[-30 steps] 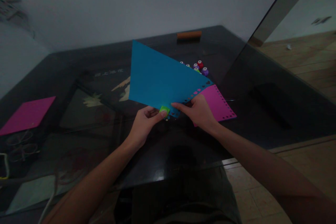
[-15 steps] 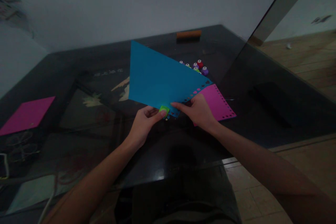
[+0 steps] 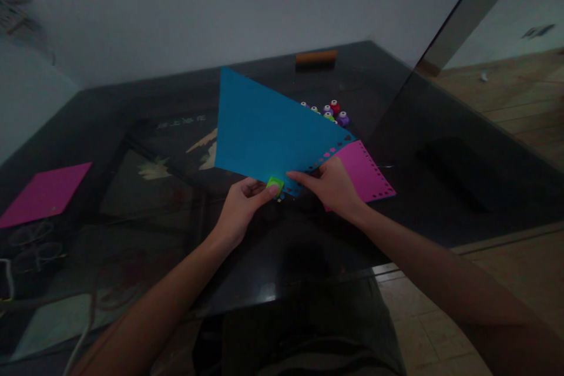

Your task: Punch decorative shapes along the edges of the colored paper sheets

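A blue paper sheet (image 3: 268, 129) is held above a dark glass table (image 3: 132, 200), its near edge lined with small punched holes. My left hand (image 3: 242, 208) grips a small green punch (image 3: 275, 184) clamped on that edge, thumb pressing on top. My right hand (image 3: 335, 188) pinches the same edge just to the right of the punch. A pink sheet (image 3: 365, 173) with a punched border lies on the table under my right hand.
Several small coloured punches (image 3: 331, 111) stand behind the blue sheet. Another pink sheet (image 3: 44, 194) lies at the far left, an orange block (image 3: 316, 57) at the table's back edge. A wall runs behind; wooden floor lies to the right.
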Action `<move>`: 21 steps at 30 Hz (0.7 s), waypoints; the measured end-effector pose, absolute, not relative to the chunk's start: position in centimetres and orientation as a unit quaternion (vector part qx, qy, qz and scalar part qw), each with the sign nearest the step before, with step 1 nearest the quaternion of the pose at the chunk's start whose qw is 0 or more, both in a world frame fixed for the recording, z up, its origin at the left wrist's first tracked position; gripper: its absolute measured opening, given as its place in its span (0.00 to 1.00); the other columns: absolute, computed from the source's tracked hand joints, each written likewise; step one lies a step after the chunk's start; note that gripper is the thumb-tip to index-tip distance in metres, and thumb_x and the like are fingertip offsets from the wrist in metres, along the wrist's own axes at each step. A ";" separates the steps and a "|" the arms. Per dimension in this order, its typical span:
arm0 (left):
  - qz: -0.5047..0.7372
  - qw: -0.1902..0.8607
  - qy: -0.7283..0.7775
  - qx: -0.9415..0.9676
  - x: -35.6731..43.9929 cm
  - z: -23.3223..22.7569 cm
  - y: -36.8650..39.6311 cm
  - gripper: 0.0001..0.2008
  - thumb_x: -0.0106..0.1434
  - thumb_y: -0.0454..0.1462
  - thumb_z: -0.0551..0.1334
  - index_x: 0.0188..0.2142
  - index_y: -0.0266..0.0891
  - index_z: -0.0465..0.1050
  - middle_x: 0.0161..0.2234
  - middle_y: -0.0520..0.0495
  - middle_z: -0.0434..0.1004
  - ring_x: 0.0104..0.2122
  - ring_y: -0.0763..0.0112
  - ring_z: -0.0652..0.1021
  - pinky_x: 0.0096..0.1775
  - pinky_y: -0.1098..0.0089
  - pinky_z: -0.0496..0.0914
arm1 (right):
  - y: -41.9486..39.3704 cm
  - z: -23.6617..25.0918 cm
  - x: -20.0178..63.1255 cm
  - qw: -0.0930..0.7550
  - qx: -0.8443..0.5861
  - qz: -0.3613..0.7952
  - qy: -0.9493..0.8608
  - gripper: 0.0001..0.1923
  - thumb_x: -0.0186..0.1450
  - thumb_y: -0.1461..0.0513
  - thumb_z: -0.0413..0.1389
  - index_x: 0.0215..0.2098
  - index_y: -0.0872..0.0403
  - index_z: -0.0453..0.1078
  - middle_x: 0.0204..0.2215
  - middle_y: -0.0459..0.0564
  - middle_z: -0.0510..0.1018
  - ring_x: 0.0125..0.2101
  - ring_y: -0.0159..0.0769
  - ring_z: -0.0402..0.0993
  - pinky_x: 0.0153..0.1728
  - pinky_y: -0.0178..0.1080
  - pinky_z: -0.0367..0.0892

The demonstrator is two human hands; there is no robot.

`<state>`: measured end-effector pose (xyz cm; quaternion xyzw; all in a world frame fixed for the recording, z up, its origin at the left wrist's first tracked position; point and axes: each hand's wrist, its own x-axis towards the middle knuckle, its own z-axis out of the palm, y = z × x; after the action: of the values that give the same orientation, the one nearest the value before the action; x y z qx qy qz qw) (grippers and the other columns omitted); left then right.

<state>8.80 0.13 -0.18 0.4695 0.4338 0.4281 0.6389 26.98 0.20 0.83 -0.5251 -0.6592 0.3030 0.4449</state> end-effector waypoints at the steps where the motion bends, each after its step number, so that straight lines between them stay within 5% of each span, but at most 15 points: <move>1: 0.429 0.639 0.436 0.467 8.8 -0.2 0.1 0.13 0.48 0.41 0.72 0.31 0.37 0.77 0.32 0.48 0.81 0.32 0.69 0.79 0.41 0.69 0.70 | 0.2 0.8 27.0 0.448 -0.522 0.302 -0.660 0.10 0.59 0.58 0.60 0.22 0.53 0.69 0.22 0.47 0.76 0.28 0.39 0.72 0.31 0.39 0.66; 21: 0.427 0.636 0.433 0.475 8.7 -0.3 0.2 0.11 0.49 0.40 0.72 0.31 0.37 0.76 0.32 0.49 0.81 0.32 0.71 0.78 0.40 0.71 0.69 | 0.4 0.6 27.0 0.455 -0.510 0.293 -0.668 0.10 0.60 0.59 0.59 0.22 0.52 0.69 0.24 0.47 0.78 0.33 0.40 0.74 0.35 0.40 0.68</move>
<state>8.67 0.20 -0.33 0.4751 0.4327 0.4268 0.6363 27.00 0.36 0.60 -0.5098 -0.6684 0.2933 0.4554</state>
